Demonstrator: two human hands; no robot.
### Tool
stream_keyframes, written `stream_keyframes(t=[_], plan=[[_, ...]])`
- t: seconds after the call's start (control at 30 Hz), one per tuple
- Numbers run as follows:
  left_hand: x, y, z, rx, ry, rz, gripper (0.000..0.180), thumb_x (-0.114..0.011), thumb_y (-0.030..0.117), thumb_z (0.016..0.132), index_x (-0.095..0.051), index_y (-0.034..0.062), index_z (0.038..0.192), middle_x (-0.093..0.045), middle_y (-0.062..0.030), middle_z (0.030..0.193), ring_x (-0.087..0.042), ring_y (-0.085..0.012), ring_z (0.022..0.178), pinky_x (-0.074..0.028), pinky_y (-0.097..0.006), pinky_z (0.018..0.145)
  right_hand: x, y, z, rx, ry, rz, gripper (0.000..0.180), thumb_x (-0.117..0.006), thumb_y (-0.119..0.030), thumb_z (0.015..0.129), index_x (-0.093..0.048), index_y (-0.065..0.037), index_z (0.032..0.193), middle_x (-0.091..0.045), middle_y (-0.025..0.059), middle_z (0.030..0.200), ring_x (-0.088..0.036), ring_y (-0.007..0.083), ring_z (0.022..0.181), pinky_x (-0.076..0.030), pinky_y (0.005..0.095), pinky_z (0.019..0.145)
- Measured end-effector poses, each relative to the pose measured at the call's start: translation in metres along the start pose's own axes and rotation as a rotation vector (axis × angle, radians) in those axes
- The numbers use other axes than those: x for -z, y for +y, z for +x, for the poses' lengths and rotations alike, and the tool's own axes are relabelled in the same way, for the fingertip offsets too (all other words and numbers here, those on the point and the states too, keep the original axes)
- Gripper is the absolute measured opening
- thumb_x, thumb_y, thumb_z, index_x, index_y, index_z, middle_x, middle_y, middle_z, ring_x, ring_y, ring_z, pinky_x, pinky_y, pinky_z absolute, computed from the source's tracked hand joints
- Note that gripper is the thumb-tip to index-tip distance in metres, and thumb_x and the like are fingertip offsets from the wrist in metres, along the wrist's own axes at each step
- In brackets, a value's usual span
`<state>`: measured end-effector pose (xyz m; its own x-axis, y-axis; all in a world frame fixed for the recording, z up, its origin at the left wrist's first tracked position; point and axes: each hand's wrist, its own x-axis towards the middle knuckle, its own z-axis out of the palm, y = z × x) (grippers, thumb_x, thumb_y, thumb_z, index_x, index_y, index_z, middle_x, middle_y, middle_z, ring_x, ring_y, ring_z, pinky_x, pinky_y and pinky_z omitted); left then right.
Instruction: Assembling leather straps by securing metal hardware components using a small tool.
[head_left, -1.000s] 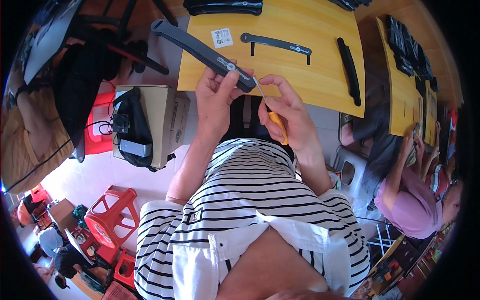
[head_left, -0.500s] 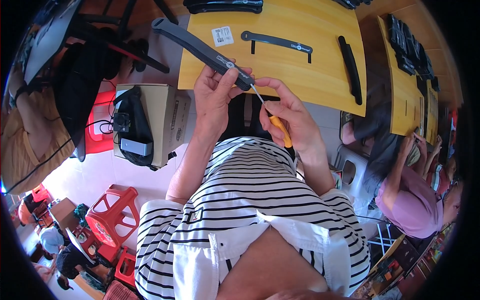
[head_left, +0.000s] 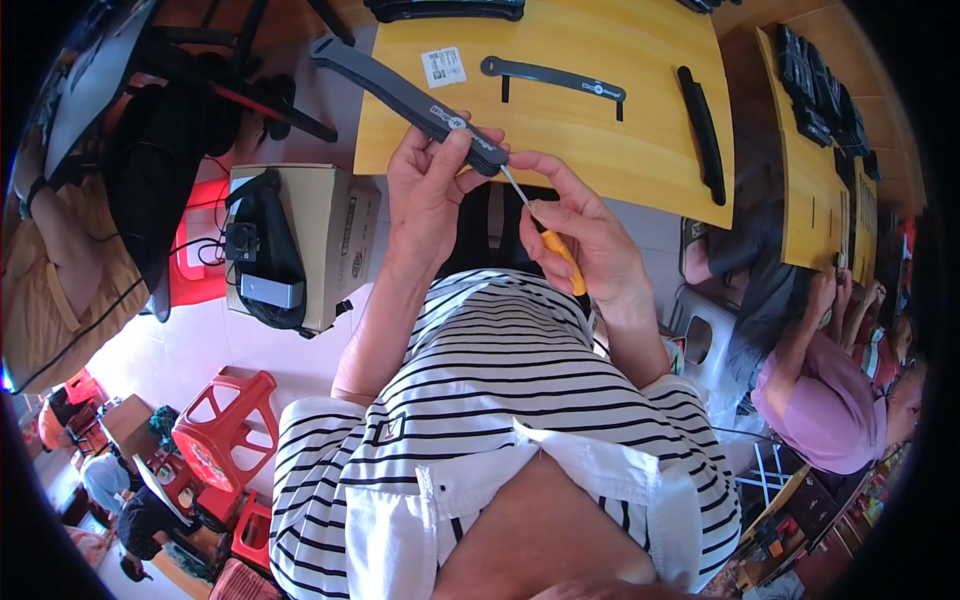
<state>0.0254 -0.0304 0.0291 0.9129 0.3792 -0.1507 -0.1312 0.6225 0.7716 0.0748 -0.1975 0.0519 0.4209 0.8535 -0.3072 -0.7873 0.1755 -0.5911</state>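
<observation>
Tip of the tool (head_left: pixel 567 265) is sitting lower against the near end of the stack (head_left: pixel 395 96) than one second ago; since half a second ago only slight shifts are showing, the stack's far end edging right. Left grip (head_left: pixel 425 205) is grasping the dark stack close to that near end, thumb pressing on top, holding it in the air by the near edge of the counter (head_left: pixel 650 165). Right grip (head_left: pixel 592 235) is grasping the tool by its yellow handle, index fingertip staying at or just beside the stack's end. Step in hand, my read: tip is working at that end; can't tell whether it's entering a hole or going between layers. Next move is probably calling for a steady left grip and controlled pressure along the shaft, since a slip is risking a poked finger. Single strap (head_left: pixel 555 78) is lying on the counter beyond.
</observation>
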Motion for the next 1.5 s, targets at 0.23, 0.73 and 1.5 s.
stream_keyframes(t=[0.23, 0.73, 1.5], plan=[[-0.001, -0.001, 0.0, -0.006, -0.02, -0.014, 0.023, -0.054, 0.015, 0.09, -0.049, -0.0003, 0.107, -0.063, -0.0162, 0.094, -0.065, -0.0204, 0.084, -0.055, -0.028, 0.074, 0.001, 0.0, -0.002, 0.002, -0.005, 0.031, 0.041, -0.044, -0.01, 0.09, -0.035, -0.009, 0.13, -0.053, 0.0098, 0.065, -0.043, 0.0075, 0.039, -0.037, 0.019, 0.033], [0.008, 0.005, 0.002, -0.049, -0.186, 0.115, 0.028, -0.055, 0.011, 0.088, -0.047, -0.0023, 0.111, -0.063, -0.0176, 0.094, -0.065, -0.0227, 0.085, -0.054, -0.031, 0.075, -0.004, -0.002, -0.008, -0.013, 0.033, -0.122, 0.042, -0.042, -0.008, 0.09, -0.033, -0.007, 0.131, -0.052, 0.0108, 0.063, -0.043, 0.0072, 0.037, -0.035, 0.0181, 0.032], [0.006, 0.009, 0.001, 0.086, -0.127, 0.118, 0.027, -0.058, 0.013, 0.087, -0.051, -0.0029, 0.107, -0.063, -0.0154, 0.091, -0.064, -0.0182, 0.082, -0.055, -0.03, 0.072, -0.005, -0.001, -0.005, 0.238, 0.079, -0.766, 0.04, -0.04, -0.005, 0.091, -0.04, -0.007, 0.131, -0.052, 0.0026, 0.066, -0.036, 0.0018, 0.041, -0.027, 0.0142, 0.039]])
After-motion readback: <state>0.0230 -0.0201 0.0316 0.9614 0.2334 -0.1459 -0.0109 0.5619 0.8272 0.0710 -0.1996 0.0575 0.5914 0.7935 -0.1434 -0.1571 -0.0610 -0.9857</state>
